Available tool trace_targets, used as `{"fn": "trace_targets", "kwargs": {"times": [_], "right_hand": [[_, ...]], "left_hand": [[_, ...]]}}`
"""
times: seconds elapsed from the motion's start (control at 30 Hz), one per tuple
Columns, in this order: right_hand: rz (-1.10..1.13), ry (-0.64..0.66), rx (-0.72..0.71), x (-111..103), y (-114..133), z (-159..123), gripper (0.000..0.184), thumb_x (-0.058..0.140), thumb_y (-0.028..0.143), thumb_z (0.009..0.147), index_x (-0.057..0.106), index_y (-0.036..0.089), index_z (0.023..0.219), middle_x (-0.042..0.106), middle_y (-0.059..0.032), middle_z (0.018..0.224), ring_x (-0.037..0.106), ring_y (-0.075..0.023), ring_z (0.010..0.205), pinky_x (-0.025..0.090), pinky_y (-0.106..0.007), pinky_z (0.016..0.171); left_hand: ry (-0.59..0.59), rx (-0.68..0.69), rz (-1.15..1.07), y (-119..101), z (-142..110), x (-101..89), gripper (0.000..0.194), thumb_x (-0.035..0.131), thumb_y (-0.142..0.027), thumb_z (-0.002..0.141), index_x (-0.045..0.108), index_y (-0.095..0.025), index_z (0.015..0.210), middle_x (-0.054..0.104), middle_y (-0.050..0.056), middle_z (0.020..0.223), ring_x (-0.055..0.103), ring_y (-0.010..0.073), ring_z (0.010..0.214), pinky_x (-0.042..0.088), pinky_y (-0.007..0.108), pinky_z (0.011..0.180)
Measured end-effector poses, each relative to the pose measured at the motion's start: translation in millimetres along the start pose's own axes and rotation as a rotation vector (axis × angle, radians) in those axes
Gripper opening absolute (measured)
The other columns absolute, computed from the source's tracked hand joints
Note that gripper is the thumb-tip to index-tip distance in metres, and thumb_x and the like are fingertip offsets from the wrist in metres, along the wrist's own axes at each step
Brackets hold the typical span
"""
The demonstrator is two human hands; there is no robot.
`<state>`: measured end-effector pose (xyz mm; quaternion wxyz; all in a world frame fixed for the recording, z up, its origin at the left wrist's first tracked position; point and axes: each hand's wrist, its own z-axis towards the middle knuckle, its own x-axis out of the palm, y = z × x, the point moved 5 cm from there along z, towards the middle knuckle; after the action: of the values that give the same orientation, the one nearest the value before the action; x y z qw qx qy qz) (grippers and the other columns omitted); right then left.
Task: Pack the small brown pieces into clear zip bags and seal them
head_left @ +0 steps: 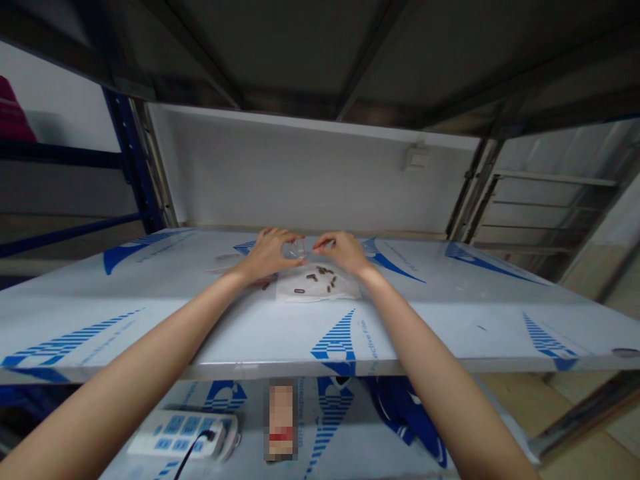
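On the upper shelf, covered in film printed with blue striped marks, small dark pieces are spread over a thin white sheet between the forearms; below, a white power strip with a black plug and blue fabric are seen. A clear, rounded container is held in the curved fingers of the left hand. The right hand's fingertips are pinched narrowly beside it, though whether anything is gripped there cannot be told.

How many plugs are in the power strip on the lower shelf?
1: a black plug, near the right end of the power strip. No other plug shows.
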<state>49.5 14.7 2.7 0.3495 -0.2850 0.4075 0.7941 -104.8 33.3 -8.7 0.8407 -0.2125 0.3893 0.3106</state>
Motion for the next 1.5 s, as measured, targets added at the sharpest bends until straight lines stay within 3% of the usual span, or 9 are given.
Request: {"fn": "trace_targets", "kwargs": {"times": [0.13,0.4,0.57,0.63,0.77,0.87,1.07,1.27,1.5], "right_hand": [[0.142,-0.149,-0.006,-4,3,1,0.013,0.063,0.027,0.074,0.071,0.02,0.082,0.07,-0.0014,0.08,0.062,-0.0131,0.074,0.041,-0.022,0.069],[0.19,-0.052,-0.044,7,13,-2,0.018,0.063,0.029,0.074,0.068,0.023,0.09,0.07,0.001,0.084,0.062,-0.0127,0.074,0.042,-0.022,0.069],[0.036,-0.174,0.037,-7,7,-2,0.017,0.058,0.034,0.078,0.069,0.024,0.085,0.07,0.0006,0.087,0.06,-0.0143,0.08,0.04,-0.024,0.072],[-0.005,-0.1,0.058,-6,4,-3,0.017,0.058,0.034,0.078,0.07,0.024,0.085,0.069,0.0005,0.088,0.06,-0.0147,0.08,0.04,-0.024,0.071],[-0.143,0.299,0.008,17,3,-8,0.018,0.063,0.036,0.072,0.071,0.024,0.083,0.07,-0.0005,0.087,0.061,-0.0177,0.08,0.039,-0.026,0.069],[-0.303,0.383,-0.06,31,6,-13,0.014,0.062,0.029,0.072,0.071,0.023,0.082,0.07,-0.0025,0.086,0.061,-0.0201,0.085,0.037,-0.03,0.078],[-0.374,0.287,-0.136,30,14,-11,0.014,0.059,0.026,0.075,0.071,0.022,0.08,0.07,-0.0035,0.086,0.06,-0.0219,0.089,0.032,-0.036,0.086],[-0.043,-0.135,-0.069,-5,14,-2,0.019,0.059,0.034,0.079,0.069,0.023,0.089,0.069,-0.0006,0.09,0.058,-0.0147,0.081,0.038,-0.025,0.074],[0.004,-0.163,-0.106,-8,17,-3,0.021,0.053,0.033,0.083,0.07,0.023,0.092,0.068,-0.0016,0.091,0.057,-0.0131,0.08,0.037,-0.023,0.072]], "left_hand": [[0.041,0.016,-0.141,-4,1,1.8,0.056,0.06,-0.053,0.07,0.057,-0.018,0.113,0.061,0.007,0.105,0.052,0.0233,0.104,0.033,0.039,0.095],[-0.007,-0.014,-0.291,1,1,4.8,0.052,0.061,-0.052,0.068,0.06,-0.017,0.106,0.062,0.009,0.105,0.054,0.0229,0.1,0.039,0.036,0.091],[-0.023,-0.031,-0.336,-1,2,-2.0,0.052,0.061,-0.05,0.068,0.06,-0.017,0.108,0.063,0.008,0.102,0.055,0.0219,0.1,0.038,0.036,0.092],[-0.041,-0.062,-0.336,-1,2,-5.7,0.053,0.061,-0.049,0.068,0.059,-0.016,0.109,0.063,0.008,0.103,0.054,0.0218,0.102,0.037,0.036,0.094],[-0.098,-0.112,-0.313,3,2,-10.3,0.056,0.062,-0.049,0.069,0.057,-0.015,0.113,0.062,0.009,0.107,0.054,0.0227,0.102,0.037,0.038,0.093],[-0.112,-0.106,-0.287,6,2,-9.9,0.056,0.062,-0.049,0.069,0.058,-0.014,0.112,0.063,0.009,0.105,0.055,0.0228,0.1,0.038,0.038,0.092],[-0.09,-0.08,-0.243,8,3,-6.9,0.053,0.061,-0.048,0.07,0.058,-0.014,0.111,0.063,0.01,0.106,0.054,0.0227,0.101,0.036,0.038,0.093],[-0.032,-0.026,-0.24,2,2,-3.1,0.055,0.062,-0.05,0.068,0.058,-0.017,0.111,0.062,0.008,0.108,0.054,0.023,0.103,0.038,0.039,0.093],[-0.064,-0.026,-0.343,0,2,-2.8,0.05,0.062,-0.05,0.068,0.061,-0.017,0.106,0.063,0.007,0.106,0.055,0.0219,0.101,0.038,0.036,0.093]]}}
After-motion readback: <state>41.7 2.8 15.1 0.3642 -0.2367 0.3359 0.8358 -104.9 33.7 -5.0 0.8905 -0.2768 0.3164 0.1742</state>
